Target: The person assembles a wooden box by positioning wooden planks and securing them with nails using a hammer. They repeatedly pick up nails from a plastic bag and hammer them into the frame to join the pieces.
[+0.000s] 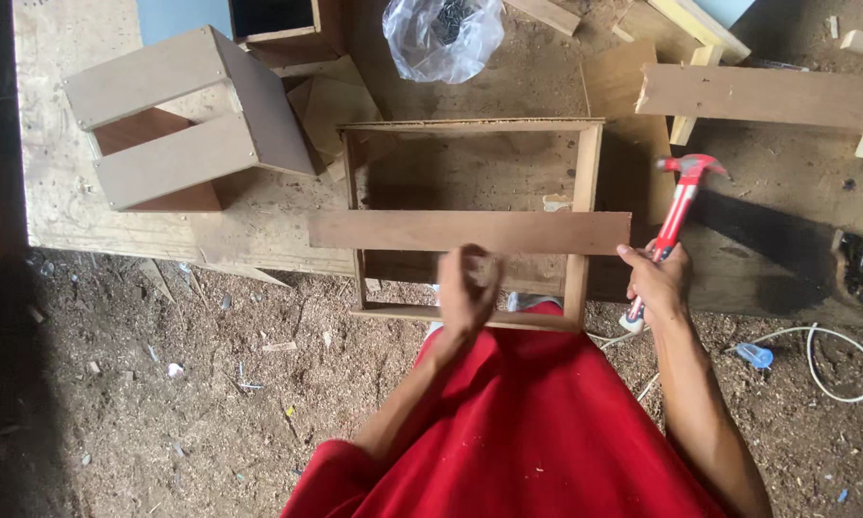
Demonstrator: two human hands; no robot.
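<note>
A rectangular wooden frame lies in front of me, half on a plywood sheet. A brown board rests across its middle. My left hand hovers over the frame's near side with the fingertips pinched together; whether something small is in them I cannot tell. My right hand grips the handle of a red and white hammer, whose head is raised just right of the board's right end.
A finished slatted wooden box lies on the plywood at the left. A clear plastic bag of dark fasteners sits at the back. Loose planks lie at the right. Sawdust, a white cable and scraps cover the ground.
</note>
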